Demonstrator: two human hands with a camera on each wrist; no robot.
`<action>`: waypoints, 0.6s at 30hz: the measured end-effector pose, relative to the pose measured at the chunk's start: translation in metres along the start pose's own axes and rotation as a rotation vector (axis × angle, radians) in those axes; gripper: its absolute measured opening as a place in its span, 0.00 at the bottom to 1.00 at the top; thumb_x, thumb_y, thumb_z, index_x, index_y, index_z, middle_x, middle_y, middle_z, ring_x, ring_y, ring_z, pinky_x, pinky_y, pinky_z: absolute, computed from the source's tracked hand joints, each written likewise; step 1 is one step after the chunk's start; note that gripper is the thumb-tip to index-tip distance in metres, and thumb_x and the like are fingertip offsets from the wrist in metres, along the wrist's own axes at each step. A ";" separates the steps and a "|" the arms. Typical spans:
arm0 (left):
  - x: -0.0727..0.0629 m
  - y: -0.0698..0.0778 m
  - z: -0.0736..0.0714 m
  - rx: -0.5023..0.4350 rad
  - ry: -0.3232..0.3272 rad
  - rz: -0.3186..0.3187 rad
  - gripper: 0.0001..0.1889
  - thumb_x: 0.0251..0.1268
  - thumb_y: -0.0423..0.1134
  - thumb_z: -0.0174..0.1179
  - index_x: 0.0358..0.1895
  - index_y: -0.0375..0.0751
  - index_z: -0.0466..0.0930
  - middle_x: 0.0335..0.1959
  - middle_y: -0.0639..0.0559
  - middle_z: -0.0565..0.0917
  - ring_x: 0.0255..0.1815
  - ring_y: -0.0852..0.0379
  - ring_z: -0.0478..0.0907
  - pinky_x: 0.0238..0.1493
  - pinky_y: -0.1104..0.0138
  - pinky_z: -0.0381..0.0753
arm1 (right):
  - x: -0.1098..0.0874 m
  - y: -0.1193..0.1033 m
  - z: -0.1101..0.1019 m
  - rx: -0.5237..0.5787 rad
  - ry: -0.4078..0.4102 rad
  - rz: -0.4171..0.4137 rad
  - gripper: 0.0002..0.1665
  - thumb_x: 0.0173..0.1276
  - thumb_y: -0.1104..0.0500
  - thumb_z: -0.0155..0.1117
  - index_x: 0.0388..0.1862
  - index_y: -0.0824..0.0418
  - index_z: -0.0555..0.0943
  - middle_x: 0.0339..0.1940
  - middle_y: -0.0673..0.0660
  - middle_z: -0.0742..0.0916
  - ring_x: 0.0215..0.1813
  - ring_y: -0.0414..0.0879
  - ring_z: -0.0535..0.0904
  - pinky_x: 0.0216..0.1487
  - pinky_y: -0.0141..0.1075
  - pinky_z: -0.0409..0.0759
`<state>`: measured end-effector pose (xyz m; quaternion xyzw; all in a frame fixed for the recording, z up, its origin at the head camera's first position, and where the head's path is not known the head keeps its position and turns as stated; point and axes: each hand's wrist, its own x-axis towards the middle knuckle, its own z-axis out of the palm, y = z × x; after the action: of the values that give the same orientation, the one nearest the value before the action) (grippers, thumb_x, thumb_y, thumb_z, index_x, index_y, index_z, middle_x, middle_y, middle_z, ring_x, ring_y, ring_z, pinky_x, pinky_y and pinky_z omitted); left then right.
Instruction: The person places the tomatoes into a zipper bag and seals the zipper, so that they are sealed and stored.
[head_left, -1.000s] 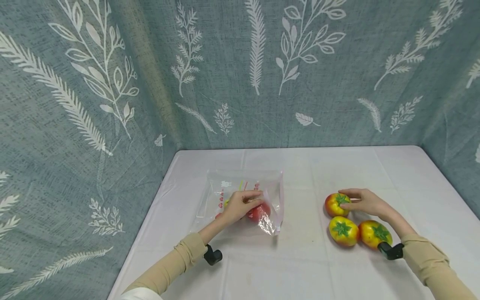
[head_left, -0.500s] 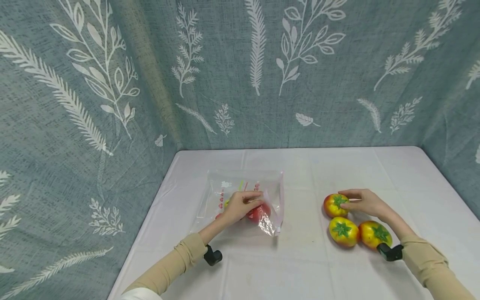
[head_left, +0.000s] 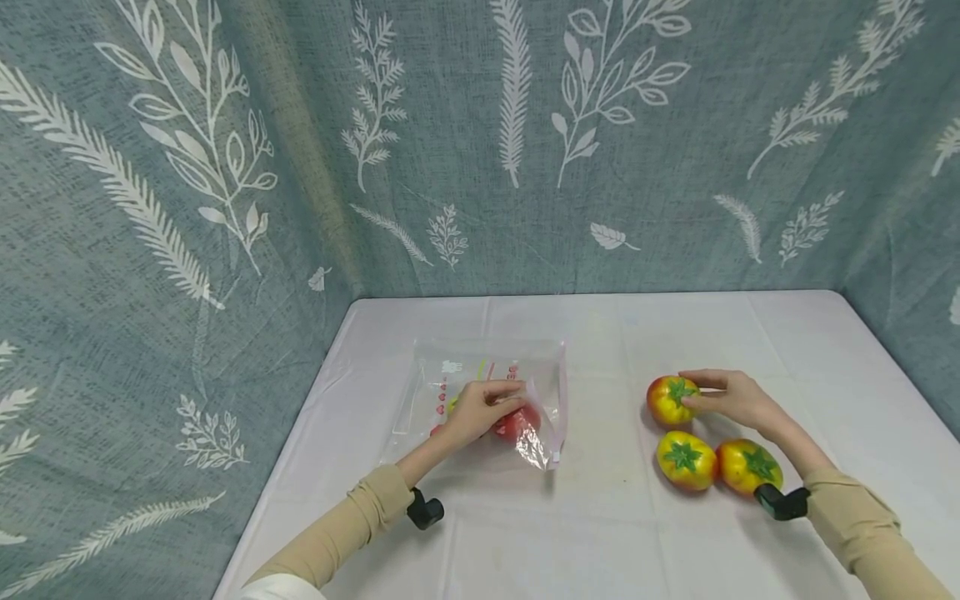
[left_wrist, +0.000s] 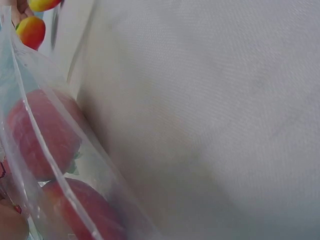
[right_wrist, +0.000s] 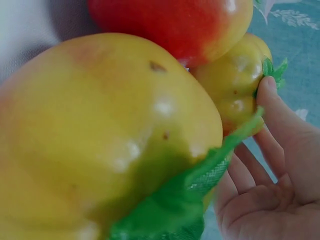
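My left hand (head_left: 471,414) pinches the open edge of a clear zip bag (head_left: 427,375) lying on the table. Red fruit (head_left: 522,423) shows inside it; in the left wrist view two red fruits (left_wrist: 42,137) press against the plastic. On the right, my right hand (head_left: 738,400) grips a yellow-red tomato (head_left: 663,402) with a green leafy top, thumb on the leaves and fingers round the far side. Two similar tomatoes sit just in front of it: one tomato (head_left: 686,465) at left, another tomato (head_left: 741,461) under my wrist. The right wrist view shows one large tomato (right_wrist: 100,130) up close.
A white cloth covers the table (head_left: 600,533). A blue-green curtain (head_left: 465,125) with white leaf prints hangs behind and along the sides. Black wrist cameras, one being the left camera (head_left: 425,510), jut below each sleeve.
My right hand has moved slightly up and away with the held tomato, and a small gap now shows between it and the front tomato. The left hand and bag stay put.
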<state>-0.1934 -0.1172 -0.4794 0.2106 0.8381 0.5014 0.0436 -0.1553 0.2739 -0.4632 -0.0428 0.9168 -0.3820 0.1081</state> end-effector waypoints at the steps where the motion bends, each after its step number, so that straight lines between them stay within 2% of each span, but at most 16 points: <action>1: 0.000 0.000 0.000 -0.001 0.000 0.006 0.14 0.60 0.38 0.64 0.50 0.40 0.84 0.53 0.45 0.84 0.45 0.58 0.79 0.38 0.78 0.77 | 0.000 0.000 0.000 0.002 0.003 0.002 0.41 0.64 0.41 0.62 0.67 0.67 0.67 0.65 0.73 0.73 0.63 0.70 0.68 0.57 0.61 0.72; 11: -0.001 0.000 0.000 0.000 -0.001 0.010 0.15 0.60 0.38 0.64 0.50 0.40 0.84 0.52 0.46 0.84 0.40 0.64 0.76 0.35 0.78 0.75 | -0.004 -0.002 -0.006 0.025 0.055 0.016 0.42 0.65 0.39 0.60 0.68 0.66 0.66 0.66 0.72 0.72 0.65 0.70 0.66 0.58 0.61 0.71; 18: -0.001 0.001 0.000 0.004 0.005 0.001 0.15 0.59 0.38 0.65 0.49 0.40 0.84 0.52 0.45 0.84 0.39 0.63 0.76 0.36 0.78 0.75 | -0.006 -0.010 -0.012 0.061 0.101 0.028 0.43 0.66 0.39 0.58 0.69 0.67 0.64 0.67 0.73 0.70 0.64 0.70 0.67 0.59 0.61 0.70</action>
<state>-0.1923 -0.1175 -0.4786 0.2099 0.8391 0.5002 0.0407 -0.1526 0.2756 -0.4470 -0.0072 0.9096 -0.4098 0.0684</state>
